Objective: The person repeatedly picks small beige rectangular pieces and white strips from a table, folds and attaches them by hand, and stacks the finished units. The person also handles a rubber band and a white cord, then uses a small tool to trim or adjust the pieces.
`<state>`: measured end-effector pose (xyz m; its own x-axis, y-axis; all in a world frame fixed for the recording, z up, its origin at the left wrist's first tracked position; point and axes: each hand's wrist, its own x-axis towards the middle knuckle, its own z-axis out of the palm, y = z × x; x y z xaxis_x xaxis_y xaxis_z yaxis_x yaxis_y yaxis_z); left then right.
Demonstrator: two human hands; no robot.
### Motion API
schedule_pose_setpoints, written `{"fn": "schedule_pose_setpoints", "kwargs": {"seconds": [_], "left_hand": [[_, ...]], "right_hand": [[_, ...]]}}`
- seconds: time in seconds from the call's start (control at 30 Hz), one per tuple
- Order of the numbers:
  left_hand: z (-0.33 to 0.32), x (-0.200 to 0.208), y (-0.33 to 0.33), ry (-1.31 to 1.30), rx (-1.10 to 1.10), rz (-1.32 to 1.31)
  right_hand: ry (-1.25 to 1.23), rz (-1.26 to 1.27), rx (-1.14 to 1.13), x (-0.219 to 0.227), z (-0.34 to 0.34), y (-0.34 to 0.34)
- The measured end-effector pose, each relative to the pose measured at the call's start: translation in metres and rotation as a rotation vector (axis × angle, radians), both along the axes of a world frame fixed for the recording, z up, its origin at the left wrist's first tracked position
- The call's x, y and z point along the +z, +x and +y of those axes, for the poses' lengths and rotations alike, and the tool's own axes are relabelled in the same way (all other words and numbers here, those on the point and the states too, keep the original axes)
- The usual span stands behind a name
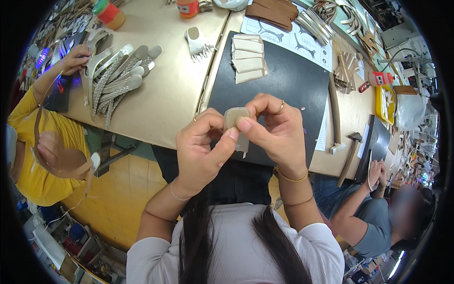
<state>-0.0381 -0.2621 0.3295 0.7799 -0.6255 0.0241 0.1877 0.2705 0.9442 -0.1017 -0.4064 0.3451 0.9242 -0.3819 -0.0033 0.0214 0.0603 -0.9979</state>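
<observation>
In front of my chest, both my hands pinch a small beige leather piece (232,115) with a rounded top end. My left hand (203,149) grips its left side between thumb and fingers. Opposite, my right hand (280,135) presses its thumb on the face of the piece, with the fingers behind. The lower part shows below the fingertips, partly covered by them. Beyond my hands, a fanned row of similar beige pieces (248,65) lies on the black mat (293,85).
Farther left lie a fringed beige piece (196,43) and a pile of braided straps (120,78), beside a co-worker in yellow. A hammer (351,156) and a long wooden-handled tool (335,109) rest at right, near another co-worker. Printed sheets (307,45) and brown leather (272,13) lie at the back.
</observation>
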Motion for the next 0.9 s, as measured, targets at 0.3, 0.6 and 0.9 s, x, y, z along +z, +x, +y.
{"fn": "schedule_pose_setpoints", "kwargs": {"seconds": [0.3,0.6,0.9], "left_hand": [[0.005,0.001,0.013,0.087,-0.126,0.359],[0.008,0.004,0.024,0.102,-0.128,0.385],[0.003,-0.016,0.031,0.122,-0.073,0.335]], "right_hand": [[0.209,0.149,-0.010,-0.011,-0.008,0.012],[0.196,0.085,0.077,-0.012,-0.016,0.013],[0.001,0.143,0.099,-0.014,-0.010,0.028]]}}
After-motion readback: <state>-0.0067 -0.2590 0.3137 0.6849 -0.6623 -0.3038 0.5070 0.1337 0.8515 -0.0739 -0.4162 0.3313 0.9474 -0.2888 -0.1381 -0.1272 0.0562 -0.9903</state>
